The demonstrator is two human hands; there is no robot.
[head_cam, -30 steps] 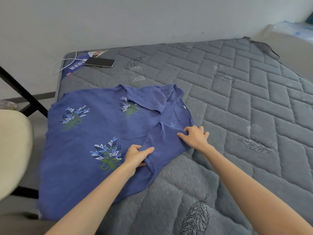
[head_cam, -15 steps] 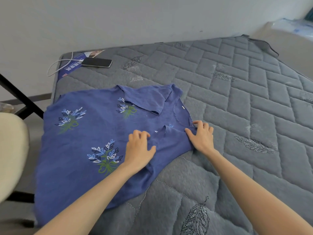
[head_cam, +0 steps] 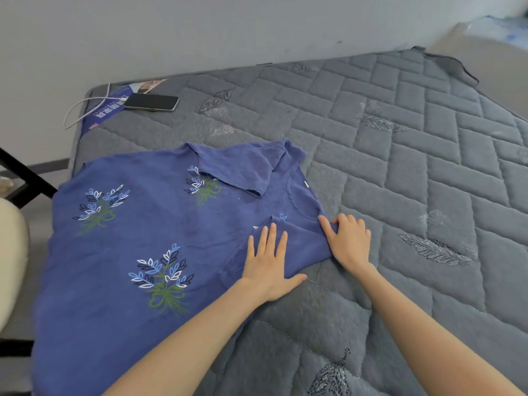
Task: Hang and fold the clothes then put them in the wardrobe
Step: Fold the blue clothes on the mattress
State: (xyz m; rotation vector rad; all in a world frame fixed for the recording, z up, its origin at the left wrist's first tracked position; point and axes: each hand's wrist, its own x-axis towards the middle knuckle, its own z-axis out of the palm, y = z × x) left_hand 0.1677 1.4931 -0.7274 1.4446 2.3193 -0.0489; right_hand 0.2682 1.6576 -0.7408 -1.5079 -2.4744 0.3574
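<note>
Bedroom, quilted grey mattress (head_cam: 371,144), charging phone (head_cam: 151,102)

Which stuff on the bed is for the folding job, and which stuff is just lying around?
For the job:
- blue short-sleeved top with printed flower sprigs
- left hand, flat on the top
- right hand, pressing its edge near the neckline

Just lying about:
- black flat phone
- white charging cable
- blue printed leaflet
- grey quilted mattress
- cream chair seat

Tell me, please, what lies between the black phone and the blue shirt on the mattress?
Head view: only bare grey quilted mattress lies between the phone and the blue shirt; its stitched leaf patterns are the only marks there.
</note>
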